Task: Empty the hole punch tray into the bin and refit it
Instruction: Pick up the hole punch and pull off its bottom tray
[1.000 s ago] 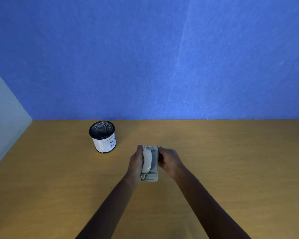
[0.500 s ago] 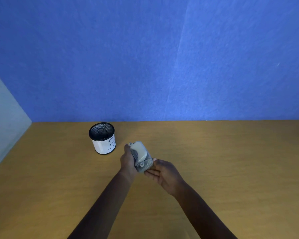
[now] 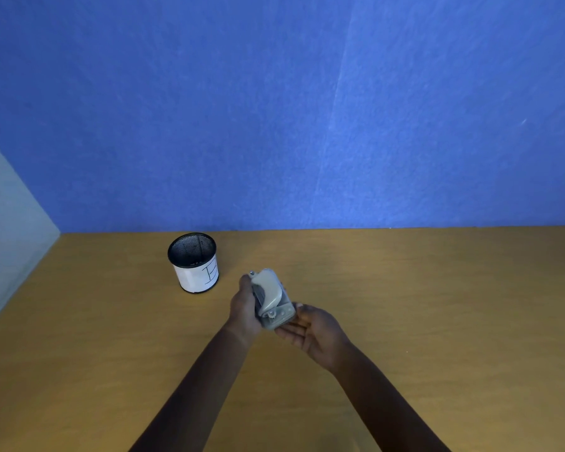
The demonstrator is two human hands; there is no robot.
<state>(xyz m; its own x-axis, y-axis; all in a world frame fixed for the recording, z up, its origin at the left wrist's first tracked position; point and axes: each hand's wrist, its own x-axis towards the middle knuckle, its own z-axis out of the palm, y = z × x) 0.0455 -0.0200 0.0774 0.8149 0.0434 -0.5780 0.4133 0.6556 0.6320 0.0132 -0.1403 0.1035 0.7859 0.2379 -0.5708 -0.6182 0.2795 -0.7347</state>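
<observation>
Grey plastic-and-metal hole punch (image 3: 270, 298) with a pale curved lever, shown lifted clear of the tan wooden desktop (image 3: 437, 305) and tilted, its lever end turned up and away toward the black mesh bin with a white paper label (image 3: 194, 264). One second earlier the punch was held level and square between both hands, low over the desk; since then it has been raised, rotated and carried slightly leftward. The left hand (image 3: 243, 306) is seen wrapped around the punch's left side, fingers closed on the body. The right hand (image 3: 310, 327), formerly gripping the right edge, is now turned palm-up beneath the near end, fingers spread and loosely touching the base; no firm grasp is shown. The tray on the underside is hidden, so whether it is loosened cannot be told. The bin stands well apart, to the left and farther back. The change is judged to mark the exposing of the base for tray removal; emptying and refitting are not yet done.
</observation>
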